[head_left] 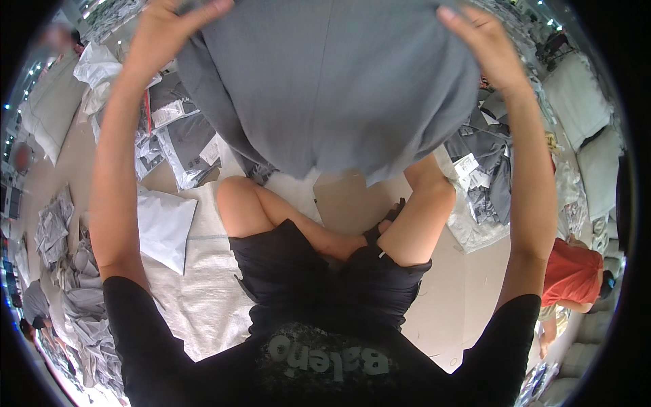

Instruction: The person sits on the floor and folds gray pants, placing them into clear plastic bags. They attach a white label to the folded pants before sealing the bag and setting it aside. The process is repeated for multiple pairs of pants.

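A grey garment (325,88) of soft cloth hangs spread in front of me, a seam down its middle. Its exact kind cannot be told, as the upper part runs out of the picture. My left hand (166,30) grips it at the upper left, thumb pressed over the cloth. At the upper right my right hand (485,44) pinches the other side, slightly blurred. The loose lower edge drapes above my crossed legs.
Grey clothes in clear bags (190,146) lie at the left, with more packed clothes (478,169) on the right. A white plastic mailer (163,227) rests on woven sheeting (203,298). Stuffed sacks (576,95) stand far right, near a person in red (569,271).
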`<state>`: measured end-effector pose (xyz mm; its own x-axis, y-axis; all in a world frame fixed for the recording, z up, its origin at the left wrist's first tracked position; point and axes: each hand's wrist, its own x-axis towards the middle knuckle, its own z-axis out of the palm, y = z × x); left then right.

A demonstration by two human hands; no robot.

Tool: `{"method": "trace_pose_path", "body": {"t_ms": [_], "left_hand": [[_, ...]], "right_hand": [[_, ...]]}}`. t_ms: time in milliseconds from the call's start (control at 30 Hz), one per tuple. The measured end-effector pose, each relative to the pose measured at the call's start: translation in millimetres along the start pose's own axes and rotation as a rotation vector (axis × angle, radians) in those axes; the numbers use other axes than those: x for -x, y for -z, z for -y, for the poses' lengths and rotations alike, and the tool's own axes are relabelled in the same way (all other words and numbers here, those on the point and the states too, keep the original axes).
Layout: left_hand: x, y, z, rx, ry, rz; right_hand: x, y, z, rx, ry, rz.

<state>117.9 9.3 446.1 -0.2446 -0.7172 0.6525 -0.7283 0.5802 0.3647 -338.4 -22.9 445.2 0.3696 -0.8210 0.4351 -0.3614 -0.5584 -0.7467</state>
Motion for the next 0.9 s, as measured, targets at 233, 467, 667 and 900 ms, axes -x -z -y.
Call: {"method": "trace_pose_path", "body": {"t_ms": [233, 467, 667, 900], "left_hand": [[-5, -31, 48, -0.151, 0.221, 0.327], [-21, -31, 71, 0.32, 0.438, 0.451], [28, -73, 96, 0.717, 0.541, 0.561], [13, -98, 64, 0.588, 0.457, 0.149]], "right_hand": [[-27, -6, -14, 0.341, -0.092, 0.409], [-40, 15, -5, 0.031, -0.133, 0.139], [-31, 24, 17, -0.112, -0.182, 0.254], [-21, 38, -20, 0.302, -0.26, 0.485]]}}
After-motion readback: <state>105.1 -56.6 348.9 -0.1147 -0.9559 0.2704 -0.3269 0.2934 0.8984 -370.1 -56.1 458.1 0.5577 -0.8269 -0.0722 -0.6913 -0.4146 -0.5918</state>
